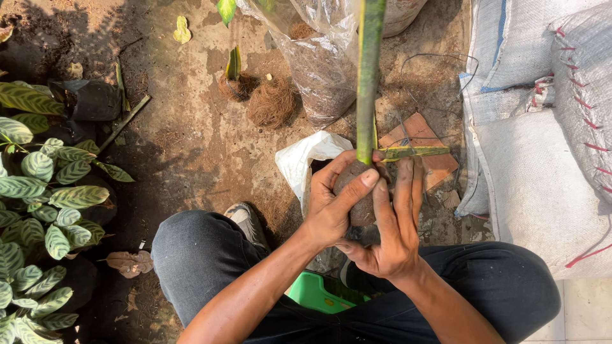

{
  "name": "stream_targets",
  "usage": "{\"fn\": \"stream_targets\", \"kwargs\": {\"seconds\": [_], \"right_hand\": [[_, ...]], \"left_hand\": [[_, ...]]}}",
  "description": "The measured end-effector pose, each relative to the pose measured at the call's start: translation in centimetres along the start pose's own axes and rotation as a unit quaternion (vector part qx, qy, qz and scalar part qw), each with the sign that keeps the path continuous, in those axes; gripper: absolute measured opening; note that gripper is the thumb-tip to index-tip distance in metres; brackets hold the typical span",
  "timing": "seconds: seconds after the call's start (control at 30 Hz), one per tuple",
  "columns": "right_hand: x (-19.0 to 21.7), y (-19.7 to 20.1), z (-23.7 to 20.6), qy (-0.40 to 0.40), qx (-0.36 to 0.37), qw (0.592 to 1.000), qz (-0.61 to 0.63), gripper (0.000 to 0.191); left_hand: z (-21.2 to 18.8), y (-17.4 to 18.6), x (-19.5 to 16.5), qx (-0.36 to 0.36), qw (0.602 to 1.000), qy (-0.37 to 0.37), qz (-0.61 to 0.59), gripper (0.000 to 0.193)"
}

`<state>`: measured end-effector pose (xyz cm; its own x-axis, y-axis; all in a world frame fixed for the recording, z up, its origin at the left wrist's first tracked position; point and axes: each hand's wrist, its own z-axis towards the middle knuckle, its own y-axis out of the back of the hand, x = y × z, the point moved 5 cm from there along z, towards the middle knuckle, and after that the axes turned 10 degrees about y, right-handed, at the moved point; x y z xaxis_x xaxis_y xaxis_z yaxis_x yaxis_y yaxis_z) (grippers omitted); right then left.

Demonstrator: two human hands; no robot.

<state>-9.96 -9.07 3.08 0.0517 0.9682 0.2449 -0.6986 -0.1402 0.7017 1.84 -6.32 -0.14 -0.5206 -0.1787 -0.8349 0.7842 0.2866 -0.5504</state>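
Cupping the brown, rounded root ball [362, 200] of a tall green-stemmed plant [368, 76] between my knees, I have my left hand [328, 207] and right hand [392, 232] curled closed around it, unpotted, with coconut fibre [273, 102] lying unused beyond.

A green stem [368, 76] rises from a dark brown root ball [360, 191] over reddish-brown soil [191, 140]. Potted plants [38, 191] carry pale green leaves striped dark green, beside a clump of tan coconut fibre [272, 102], a white plastic bag [306, 156] and an orange-red brick [421, 137]. White woven sacks [548, 159] are stitched with red thread, the trousers [204, 261] are dark grey, and the stool [315, 293] is bright green.
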Motion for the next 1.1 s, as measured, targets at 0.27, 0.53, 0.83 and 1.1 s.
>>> {"fn": "stream_targets", "kwargs": {"seconds": [0.27, 0.53, 0.83, 1.1], "right_hand": [[-0.2, 0.3, 0.3, -0.008, -0.027, 0.999, 0.016, 0.085], [0.2, 0.3, 0.8, -0.019, 0.004, 1.000, 0.003, 0.088], [0.4, 0.2, 0.4, -0.026, -0.001, 1.000, 0.003, 0.088], [-0.1, 0.6, -0.6, -0.030, -0.102, 0.990, 0.091, 0.092]], "left_hand": [[0.4, 0.6, 0.6, -0.017, 0.987, 0.069, -0.144, 0.043], [-0.1, 0.7, 0.2, -0.063, 0.998, 0.019, -0.025, 0.033], [-0.2, 1.1, 0.0, -0.109, 0.993, 0.012, 0.038, 0.029], [-0.2, 0.9, 0.2, -0.112, 0.993, 0.020, 0.040, 0.026]]}}
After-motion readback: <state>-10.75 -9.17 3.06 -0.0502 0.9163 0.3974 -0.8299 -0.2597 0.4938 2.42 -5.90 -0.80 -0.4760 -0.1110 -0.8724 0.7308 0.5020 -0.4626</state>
